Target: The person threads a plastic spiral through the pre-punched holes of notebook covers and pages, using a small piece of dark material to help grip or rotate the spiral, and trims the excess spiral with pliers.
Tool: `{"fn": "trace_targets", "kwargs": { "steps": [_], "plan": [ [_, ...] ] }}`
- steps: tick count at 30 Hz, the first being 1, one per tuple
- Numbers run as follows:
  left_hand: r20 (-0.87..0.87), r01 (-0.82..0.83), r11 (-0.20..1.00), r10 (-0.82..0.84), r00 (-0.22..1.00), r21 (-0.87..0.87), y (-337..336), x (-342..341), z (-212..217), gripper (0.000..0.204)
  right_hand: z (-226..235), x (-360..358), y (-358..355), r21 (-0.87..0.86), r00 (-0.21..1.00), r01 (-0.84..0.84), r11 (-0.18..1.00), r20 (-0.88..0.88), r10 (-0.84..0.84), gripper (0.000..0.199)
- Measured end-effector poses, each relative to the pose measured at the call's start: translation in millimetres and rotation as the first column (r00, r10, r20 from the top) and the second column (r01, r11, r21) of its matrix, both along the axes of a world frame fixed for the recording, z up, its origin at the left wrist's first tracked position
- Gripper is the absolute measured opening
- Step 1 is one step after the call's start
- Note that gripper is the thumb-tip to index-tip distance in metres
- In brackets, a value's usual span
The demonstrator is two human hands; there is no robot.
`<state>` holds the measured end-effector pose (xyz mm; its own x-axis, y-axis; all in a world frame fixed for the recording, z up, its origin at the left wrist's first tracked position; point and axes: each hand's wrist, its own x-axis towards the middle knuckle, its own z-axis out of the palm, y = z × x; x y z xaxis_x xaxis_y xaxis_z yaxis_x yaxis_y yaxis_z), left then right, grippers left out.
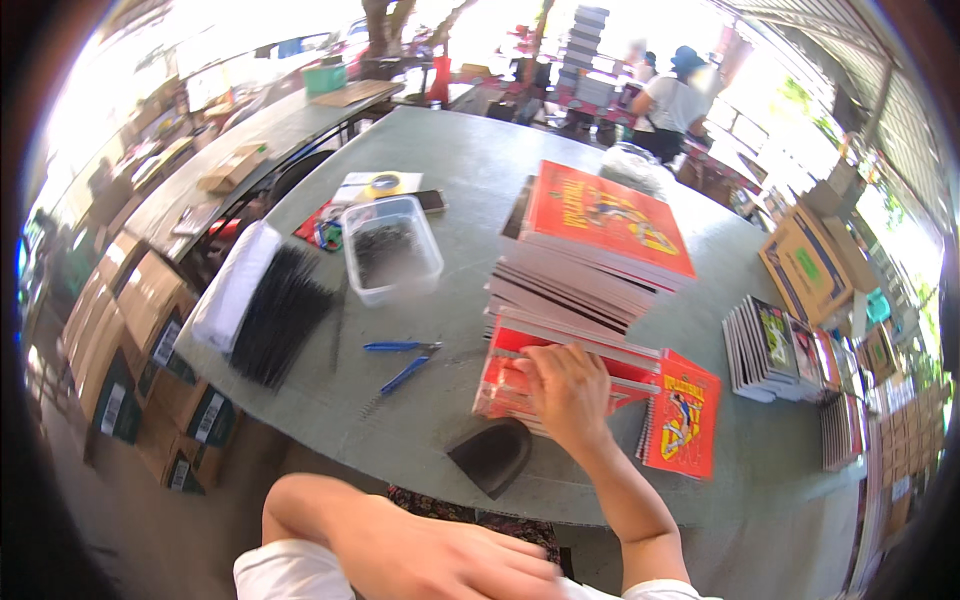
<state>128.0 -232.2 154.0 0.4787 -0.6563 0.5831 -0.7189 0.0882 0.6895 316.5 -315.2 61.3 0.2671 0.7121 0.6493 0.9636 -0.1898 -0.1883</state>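
Note:
My right hand (pixel 570 390) reaches over the near end of a row of red-covered books (pixel 510 372), its fingers curled on the edge of one cover. Beside it on the right lies a red spiral-bound notebook (pixel 683 415) with a cartoon figure and yellow lettering. Close to my body, my left hand (pixel 440 550) hangs in front of the table edge, palm down, fingers stretched out and slightly blurred, holding nothing. A black curved pad (pixel 492 457) sits at the table's front edge. Blue-handled pliers (pixel 403 366) lie spread to the left.
Behind is a tall stack of red books (pixel 610 220). To the left are a clear plastic tub (pixel 392 250), a bundle of black wire strips (pixel 283 315) and a white roll (pixel 236 285). More books (pixel 765 345) and cartons (pixel 810 262) stand right. A person (pixel 665 105) works far back.

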Motion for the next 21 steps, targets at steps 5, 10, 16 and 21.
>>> {"fn": "trace_targets", "kwargs": {
  "steps": [5, 10, 16, 21],
  "plan": [
    [-0.393, -0.699, 0.637, 0.764, 0.513, 0.325, 17, 10, -67, 0.019, 6, -2, 1, 0.088, 0.954, -0.092, 0.992, -0.279, 0.114, 0.017],
    [0.069, -0.812, 0.243, 0.943, 0.327, 0.530, -4, 48, -186, 0.054, -7, -1, 2, 0.163, 0.984, -0.095, 0.982, -0.133, 0.117, 0.019],
    [0.321, -0.993, -0.103, 0.944, -0.081, 0.050, 24, 43, -63, 0.031, -3, 19, -35, -0.022, 0.991, 0.043, 0.999, -0.125, -0.045, 0.015],
    [0.499, -0.914, 0.073, 0.819, 0.284, 0.400, 17, 61, -121, 0.030, 2, 18, -42, 0.027, 0.987, -0.042, 0.999, -0.154, 0.046, 0.010]
  ]
}}
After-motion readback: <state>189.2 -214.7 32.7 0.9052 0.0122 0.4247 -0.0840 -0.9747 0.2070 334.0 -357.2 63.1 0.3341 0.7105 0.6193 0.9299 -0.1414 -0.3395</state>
